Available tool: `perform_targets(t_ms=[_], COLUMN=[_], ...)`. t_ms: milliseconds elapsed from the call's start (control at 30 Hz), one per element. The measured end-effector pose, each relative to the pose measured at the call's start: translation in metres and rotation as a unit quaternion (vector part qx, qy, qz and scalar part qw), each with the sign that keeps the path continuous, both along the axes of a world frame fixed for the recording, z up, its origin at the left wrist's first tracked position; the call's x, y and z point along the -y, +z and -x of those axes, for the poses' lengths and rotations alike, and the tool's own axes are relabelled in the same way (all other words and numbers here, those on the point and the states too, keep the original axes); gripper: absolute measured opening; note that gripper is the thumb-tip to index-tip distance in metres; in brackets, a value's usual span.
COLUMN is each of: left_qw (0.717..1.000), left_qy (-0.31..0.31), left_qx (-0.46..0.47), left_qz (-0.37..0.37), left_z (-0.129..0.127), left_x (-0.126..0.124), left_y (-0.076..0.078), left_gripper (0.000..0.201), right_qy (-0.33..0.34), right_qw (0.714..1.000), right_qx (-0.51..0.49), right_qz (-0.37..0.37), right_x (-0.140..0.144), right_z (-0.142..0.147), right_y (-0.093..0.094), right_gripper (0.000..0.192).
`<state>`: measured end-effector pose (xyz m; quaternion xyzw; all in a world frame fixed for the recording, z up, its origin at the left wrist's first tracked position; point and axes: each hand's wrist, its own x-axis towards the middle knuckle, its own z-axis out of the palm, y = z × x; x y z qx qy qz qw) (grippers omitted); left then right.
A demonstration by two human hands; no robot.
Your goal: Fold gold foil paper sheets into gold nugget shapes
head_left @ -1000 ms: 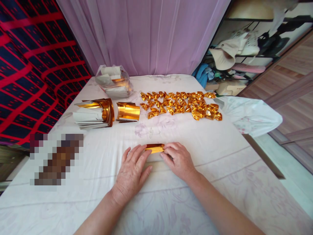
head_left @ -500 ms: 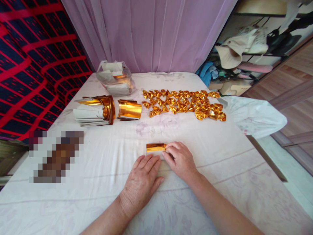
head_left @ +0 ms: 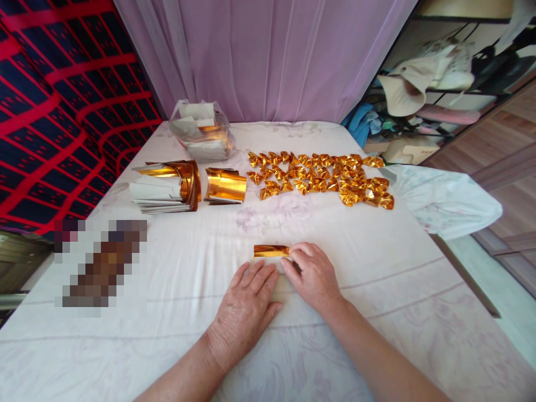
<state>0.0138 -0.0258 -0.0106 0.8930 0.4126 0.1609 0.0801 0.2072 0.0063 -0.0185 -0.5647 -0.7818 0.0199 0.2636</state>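
So from the head view, the gold foil strip [head_left: 271,251] you were working on lay just ahead of both your hands, flat on the table [head_left: 188,262]. Its long axis ran sideways, crossing in front of you from the left hand's side over to the right hand's, with a gold band along the far side and a pale band on the side closer to you.

Your right hand [head_left: 314,276] was the nearer one to its end: thumb and fingers were bent in and looked to be pinching the right tip, though the knuckles hid the exact grip. Your left hand [head_left: 249,301] was laid out flat, palm down, fingers side by side and thumb stuck out toward the right hand. Its fingertips touched down around the pale near edge, so it sat on the near side of the strip rather than at an end. The strip's left end was free of both hands.

Well beyond your hands sat the folded gold pieces [head_left: 300,186], straight ahead and off to the right, with the small foil stack [head_left: 226,187] ahead and to the left.
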Motion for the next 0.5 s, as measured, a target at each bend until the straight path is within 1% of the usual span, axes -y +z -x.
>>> perform_targets(t_ms=[500], left_qw=[1.0], left_qy=[0.003], left_qx=[0.008], left_qz=[0.003], left_z=[0.0003], left_x=[0.0003], left_y=[-0.0011], left_gripper=[0.044], right_qy=[-0.008], right_qw=[1.0], right_qx=[-0.01], right_qz=[-0.005], right_x=[-0.0004], right_z=[-0.0002], right_y=[-0.0021], right_gripper=[0.017])
